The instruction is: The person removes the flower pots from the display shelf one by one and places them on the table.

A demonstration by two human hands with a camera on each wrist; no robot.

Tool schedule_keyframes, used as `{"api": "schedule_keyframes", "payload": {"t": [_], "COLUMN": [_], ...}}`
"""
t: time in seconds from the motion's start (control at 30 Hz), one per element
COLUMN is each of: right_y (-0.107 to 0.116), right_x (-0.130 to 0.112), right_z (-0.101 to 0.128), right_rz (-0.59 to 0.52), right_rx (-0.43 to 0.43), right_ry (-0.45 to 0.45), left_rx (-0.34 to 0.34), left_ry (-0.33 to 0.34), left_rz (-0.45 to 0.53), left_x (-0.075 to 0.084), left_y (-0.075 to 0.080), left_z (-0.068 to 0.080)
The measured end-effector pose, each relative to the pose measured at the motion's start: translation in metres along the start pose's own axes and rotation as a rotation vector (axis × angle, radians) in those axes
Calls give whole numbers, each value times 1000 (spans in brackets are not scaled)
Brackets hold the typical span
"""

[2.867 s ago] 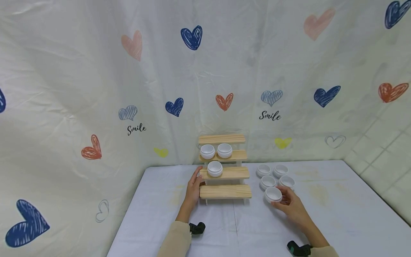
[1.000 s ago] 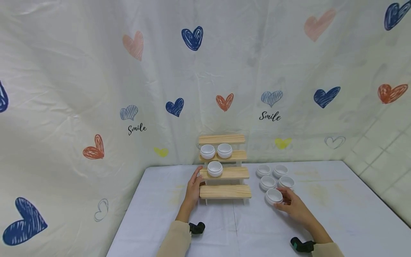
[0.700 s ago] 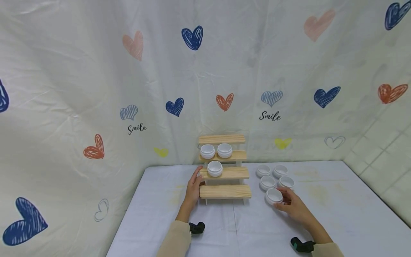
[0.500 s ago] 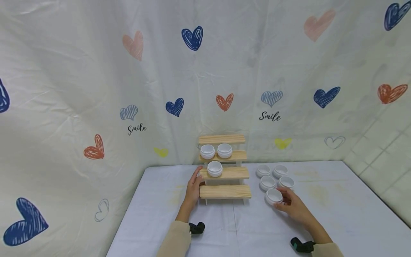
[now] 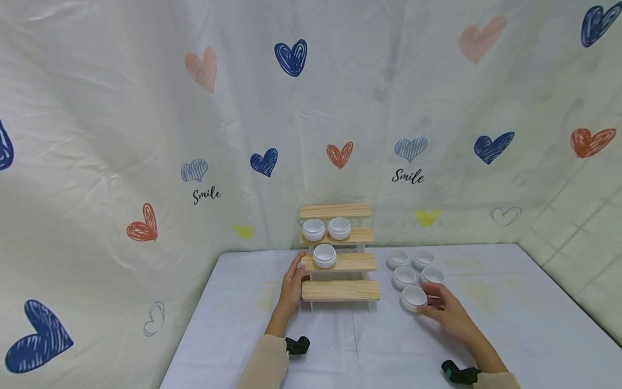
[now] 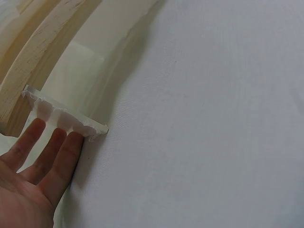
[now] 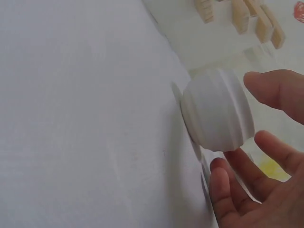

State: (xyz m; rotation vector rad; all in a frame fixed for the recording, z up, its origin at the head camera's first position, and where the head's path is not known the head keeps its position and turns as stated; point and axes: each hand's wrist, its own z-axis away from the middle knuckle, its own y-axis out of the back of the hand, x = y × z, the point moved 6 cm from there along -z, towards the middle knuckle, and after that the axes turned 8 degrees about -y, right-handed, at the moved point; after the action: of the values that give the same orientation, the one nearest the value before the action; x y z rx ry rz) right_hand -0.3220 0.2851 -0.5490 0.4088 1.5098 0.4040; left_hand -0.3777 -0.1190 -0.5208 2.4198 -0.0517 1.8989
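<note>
The left hand (image 5: pixel 293 283) is flat against the left end of the wooden rack (image 5: pixel 340 290), fingers straight and together. In the left wrist view the fingertips (image 6: pixel 57 142) rest right up against the rack's white plastic side piece (image 6: pixel 66 121), not curled round anything.

The right hand (image 5: pixel 444 310) sits beside the nearest white jar (image 5: pixel 414 297) on the counter (image 5: pixel 510 324). From the right wrist camera the fingers are spread and only gently bent, thumb on one side of the jar (image 7: pixel 217 116) and the other fingers on the other side. They cup around it with a visible gap (I honestly can't tell if any fingertip is actually touching it). The jar stands on the counter just right of the rack's lowest step.

Four more jars (image 5: pixel 410 267) sit in a cluster right behind it, and three jars (image 5: pixel 325 237) are already up on the rack: two on the second step from the top, one on the step below.
</note>
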Motion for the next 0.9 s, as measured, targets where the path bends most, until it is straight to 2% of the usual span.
{"api": "schedule_keyframes", "payload": {"t": [0.2, 0.33, 0.5, 0.63, 0.9], "right_y": [13, 17, 16, 12, -13], "right_x": [-16, -32, -53, -70, -99], "right_z": [6, 11, 17, 20, 18], "right_rz": [6, -33, -117, -120, -94], "right_rx": [128, 163, 159, 140, 60], "right_ry": [52, 113, 187, 226, 213], "left_rx": [-2, 11, 13, 5, 13], "left_ry": [6, 16, 19, 18, 2], "left_rz": [6, -9, -8, 6, 20], "left_x": [-1, -1, 0, 1, 0], "left_y": [-1, 0, 1, 0, 1], "left_z": [0, 0, 0, 0, 0]}}
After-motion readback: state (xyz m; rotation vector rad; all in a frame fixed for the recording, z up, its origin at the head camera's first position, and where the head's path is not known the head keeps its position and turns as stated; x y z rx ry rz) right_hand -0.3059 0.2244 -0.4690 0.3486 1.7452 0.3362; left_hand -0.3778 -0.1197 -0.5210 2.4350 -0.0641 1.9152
